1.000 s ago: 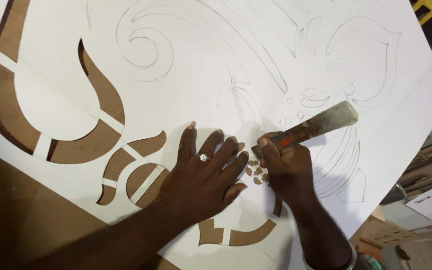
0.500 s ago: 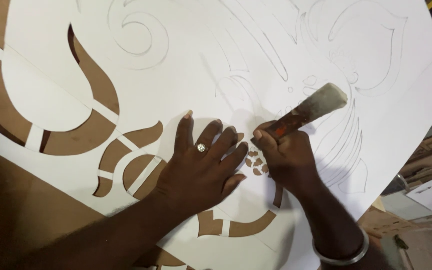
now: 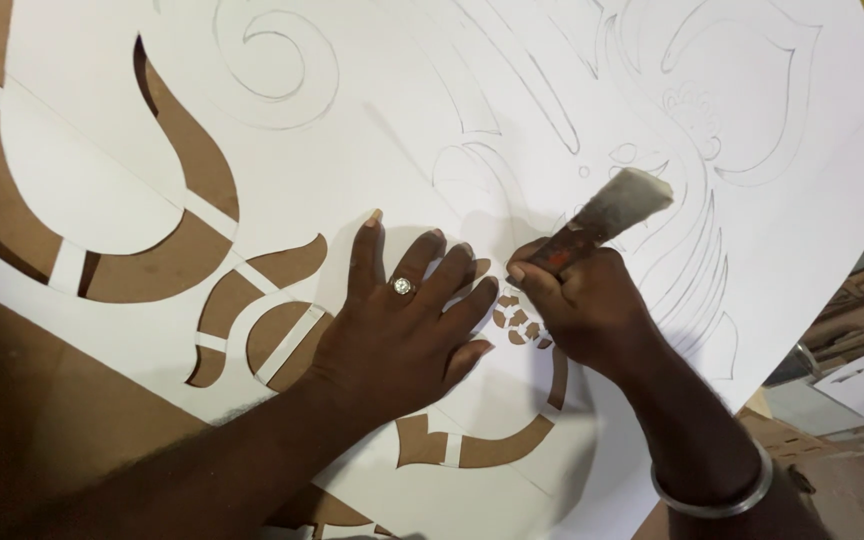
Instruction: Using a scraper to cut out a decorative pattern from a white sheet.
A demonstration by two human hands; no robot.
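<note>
A: What is the right hand (image 3: 577, 305) doing?

B: It is clenched around a cutting tool (image 3: 607, 212), gripping the reddish lower part of the handle. The tool's long axis runs on a slant: the pale wrapped end sticks up and away from the knuckles to the right, and the working end points down and left, toward the gap between the two hands. The tip itself is hidden under the fingers.

A: And the left hand (image 3: 397, 330)?

B: Flat and released, fingers spread, palm pressing down on the white paper sheet (image 3: 432, 120). A ring (image 3: 403, 286) sits on one finger. Its fingertips lie just beside the right hand's thumb.

A: What lies between them?

B: A cluster of small cut-out holes (image 3: 517, 322), showing the brown board (image 3: 72, 400) beneath. Larger cut-outs lie to the left of the left hand and below both hands. Pencilled scrolls fill the sheet beyond the fingers.

A: Any change from half a second ago?

B: Little. Both hands keep their places and the tool keeps the same slant. A metal bangle (image 3: 712, 490) shows on the right wrist, as before.
</note>
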